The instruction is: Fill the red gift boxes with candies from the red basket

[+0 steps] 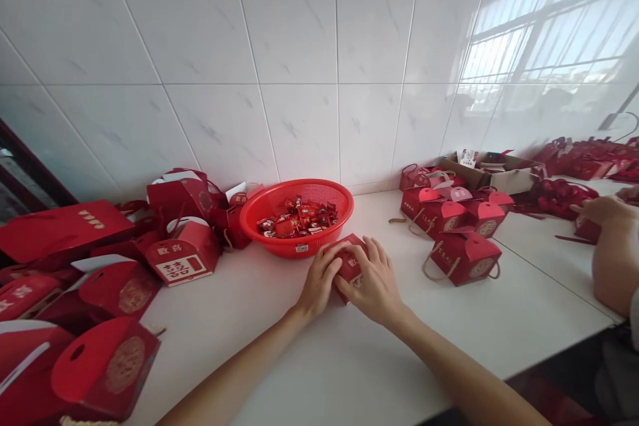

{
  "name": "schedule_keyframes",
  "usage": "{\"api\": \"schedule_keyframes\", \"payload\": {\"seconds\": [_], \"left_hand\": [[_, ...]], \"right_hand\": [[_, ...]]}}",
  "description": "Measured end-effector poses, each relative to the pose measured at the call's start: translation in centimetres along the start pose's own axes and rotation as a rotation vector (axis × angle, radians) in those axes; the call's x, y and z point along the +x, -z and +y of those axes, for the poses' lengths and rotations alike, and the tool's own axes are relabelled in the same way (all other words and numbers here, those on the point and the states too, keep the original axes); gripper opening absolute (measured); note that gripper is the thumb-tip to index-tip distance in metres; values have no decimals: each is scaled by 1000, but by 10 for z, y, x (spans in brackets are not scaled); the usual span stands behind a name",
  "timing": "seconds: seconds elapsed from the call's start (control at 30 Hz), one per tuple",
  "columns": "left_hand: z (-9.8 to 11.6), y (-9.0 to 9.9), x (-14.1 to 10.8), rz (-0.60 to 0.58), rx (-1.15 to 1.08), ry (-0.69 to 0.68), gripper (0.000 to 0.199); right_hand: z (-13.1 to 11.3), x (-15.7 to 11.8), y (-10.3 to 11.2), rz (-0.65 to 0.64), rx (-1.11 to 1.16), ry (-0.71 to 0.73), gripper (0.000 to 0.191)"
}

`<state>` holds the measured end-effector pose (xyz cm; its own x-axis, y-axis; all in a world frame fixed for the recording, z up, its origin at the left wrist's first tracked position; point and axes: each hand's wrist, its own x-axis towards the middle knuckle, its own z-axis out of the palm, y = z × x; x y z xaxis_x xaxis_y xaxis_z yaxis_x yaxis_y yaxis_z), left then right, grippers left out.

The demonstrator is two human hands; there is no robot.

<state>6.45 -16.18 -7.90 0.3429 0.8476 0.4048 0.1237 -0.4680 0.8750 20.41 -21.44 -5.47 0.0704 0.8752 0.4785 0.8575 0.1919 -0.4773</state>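
Both hands meet on one small red box (pixel 351 266), which sits on the white worktop (pixel 279 359) in front of the person. The left hand (pixel 318 281) has its grip closed on the box's left side, thumb and fingers bent over the upper edge. The right hand (pixel 375 285) has its grip curled over the top and right side, fingers bent and thumb reaching towards the left one. Gold-coloured print shows between them.

Just beyond the box stands a red plastic basket (pixel 295 247) with a perforated wall, holding a heap of wrapped sweets (pixel 299 218). To the right, a red box with cord handles (pixel 465 258) stands in front of a cluster of similar boxes (pixel 433 213). Behind that cluster is an open cardboard carton (pixel 516 180). Over at the far right, another person's hand (pixel 610 212) is at a dark red item (pixel 588 229), near some red ribbon (pixel 559 197). More red boxes (pixel 117 289), several with open flaps, crowd the left side, and a tiled wall (pixel 299 126) rises behind everything.
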Motion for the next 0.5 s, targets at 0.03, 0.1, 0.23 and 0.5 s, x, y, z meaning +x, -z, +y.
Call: {"api": "schedule_keyframes", "payload": {"seconds": [0.03,0.1,0.23,0.5], "left_hand": [[-1,-1,-3,-12,-15,4,45],[-4,-3,-7,-40,-76,26,57],[-8,-3,-10,-45,-209,55,71],[-11,-1,-2,-39,-125,237,60]], "right_hand": [[0,1,1,-1,-12,-16,48],[2,5,6,-21,11,-38,45],[15,19,30,47,179,0,39],[76,40,164,787,123,48,41]]}}
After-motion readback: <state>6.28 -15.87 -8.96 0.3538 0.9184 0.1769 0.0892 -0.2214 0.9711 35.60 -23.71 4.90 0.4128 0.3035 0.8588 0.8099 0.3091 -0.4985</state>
